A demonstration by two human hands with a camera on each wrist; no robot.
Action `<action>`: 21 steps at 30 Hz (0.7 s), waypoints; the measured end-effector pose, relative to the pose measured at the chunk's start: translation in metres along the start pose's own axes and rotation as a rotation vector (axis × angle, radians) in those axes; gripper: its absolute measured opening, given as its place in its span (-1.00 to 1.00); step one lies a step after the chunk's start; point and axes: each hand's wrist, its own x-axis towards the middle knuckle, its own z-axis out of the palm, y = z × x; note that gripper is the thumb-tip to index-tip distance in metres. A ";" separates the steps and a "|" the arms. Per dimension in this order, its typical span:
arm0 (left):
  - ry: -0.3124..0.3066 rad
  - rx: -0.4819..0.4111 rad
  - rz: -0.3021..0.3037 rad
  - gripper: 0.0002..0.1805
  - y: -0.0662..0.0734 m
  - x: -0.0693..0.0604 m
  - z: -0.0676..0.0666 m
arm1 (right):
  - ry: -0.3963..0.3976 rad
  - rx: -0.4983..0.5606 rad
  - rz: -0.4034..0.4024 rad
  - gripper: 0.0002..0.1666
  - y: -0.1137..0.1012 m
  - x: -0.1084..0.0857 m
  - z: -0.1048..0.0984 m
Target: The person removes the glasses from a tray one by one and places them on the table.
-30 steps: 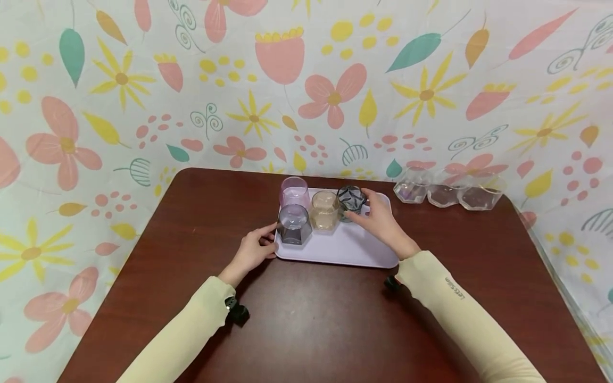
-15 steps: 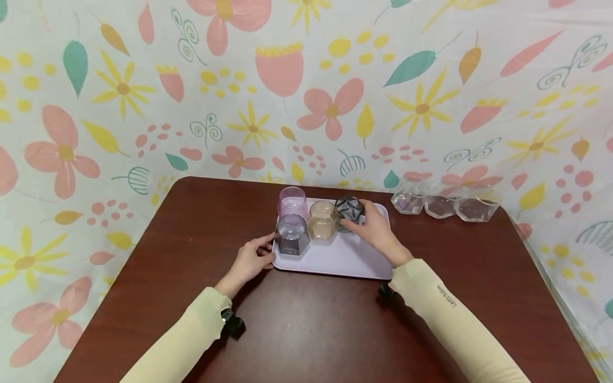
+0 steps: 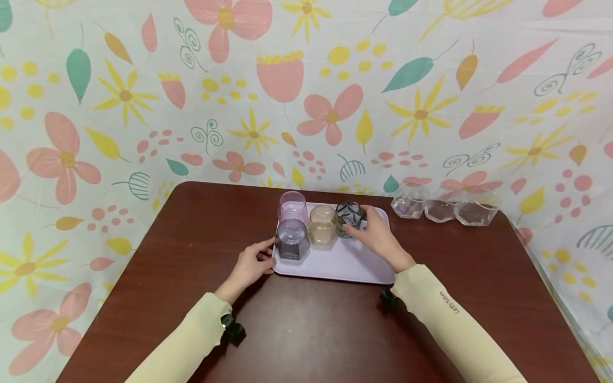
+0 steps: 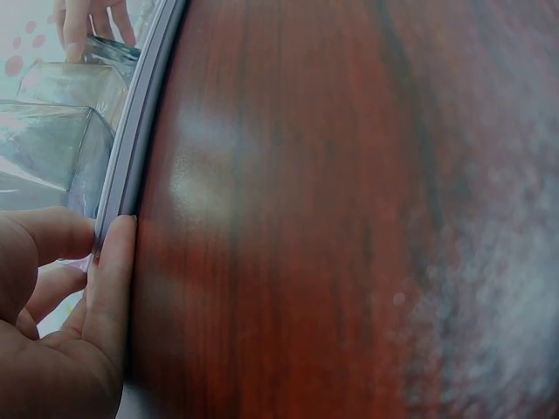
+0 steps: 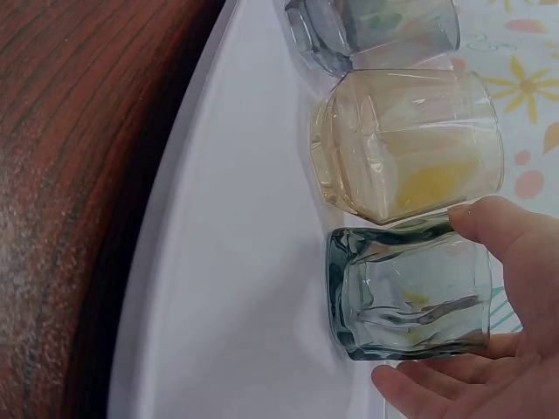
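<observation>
Backdrop: A cloth [image 3: 330, 72] printed with pink, yellow and teal flowers and leaves rises beyond the tray [image 3: 354, 263].
Table: A reddish-brown wooden table [image 3: 306, 330] spreads beneath the tray and out around it.
Sleeves: Two pale yellow sleeves [image 3: 460, 324] reach in from the tray's near side.
Tray: Pale lilac, round-cornered, it lies flat with four coloured glasses on it.
Clear row: Three clear glasses [image 3: 439, 208] stand on the table, right of the tray and level with its far part.
Left hand: The person's left hand [image 3: 250, 264] grips the tray's near left corner, fingers bent closely about the rim.
Right hand: The right hand [image 3: 377, 232] holds a dark glass [image 3: 350, 215] between thumb and fingers, spread only to the glass's width.
Coloured glasses: A smoky purple glass [image 3: 292, 240] stands at the tray's left, a pink glass [image 3: 292, 205] behind it; an amber glass [image 3: 323, 229] stands mid-tray. The dark glass is upright just beside the amber one, toward the tray's far right.
</observation>
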 end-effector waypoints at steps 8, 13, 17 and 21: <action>0.005 -0.006 0.004 -0.36 0.000 0.000 0.000 | 0.014 -0.010 -0.005 -0.03 0.000 -0.001 0.000; 0.006 -0.005 0.002 -0.35 0.001 0.000 0.000 | 0.052 -0.020 -0.024 -0.06 0.000 -0.006 0.000; 0.002 -0.006 -0.002 -0.36 0.002 -0.001 0.000 | 0.079 -0.017 -0.021 -0.08 0.003 -0.011 -0.001; 0.000 -0.004 -0.004 -0.37 0.003 -0.001 0.000 | 0.107 -0.004 -0.017 -0.13 0.008 -0.017 -0.003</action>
